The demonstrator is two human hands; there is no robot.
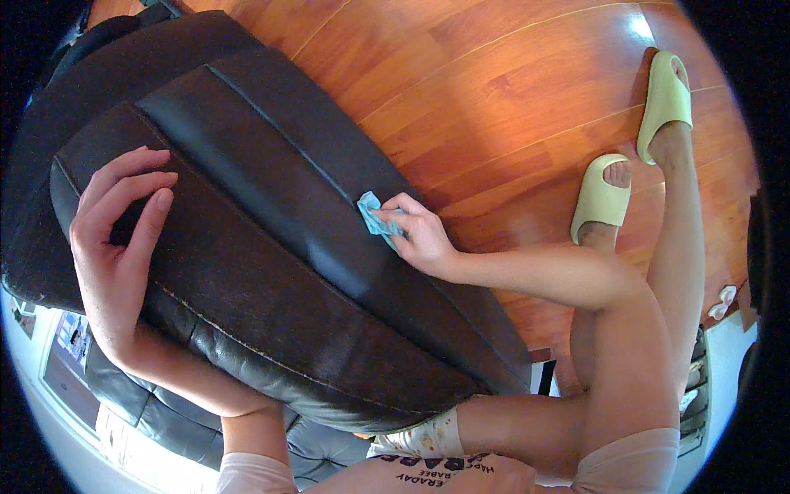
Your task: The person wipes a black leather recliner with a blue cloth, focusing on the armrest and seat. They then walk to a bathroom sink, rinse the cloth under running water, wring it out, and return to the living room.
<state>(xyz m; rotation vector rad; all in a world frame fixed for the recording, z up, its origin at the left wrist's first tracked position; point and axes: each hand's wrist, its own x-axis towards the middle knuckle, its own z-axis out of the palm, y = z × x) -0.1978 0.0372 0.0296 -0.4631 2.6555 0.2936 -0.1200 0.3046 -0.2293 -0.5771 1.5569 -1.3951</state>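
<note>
A light blue cloth (pixel 370 213), crumpled, is pinched in my right hand (pixel 421 238) against the side panel of a dark brown leather sofa arm (pixel 278 160). Raised at the left of the view, my left hand (pixel 120 210) has bent, parted fingers and holds nothing. It appears over the far part of the sofa arm; whether it touches the leather I cannot tell. Pale, worn-looking stitching runs along the sofa arm's seams.
Wooden flooring (pixel 444 80) lies beyond the sofa arm, and my feet are on it in pale green slides (pixel 602 197). Tufted dark sofa cushions (pixel 179 426) show at the lower left. A shelf rack (pixel 696 401) stands at the lower right, near a small pinkish object (pixel 722 302).
</note>
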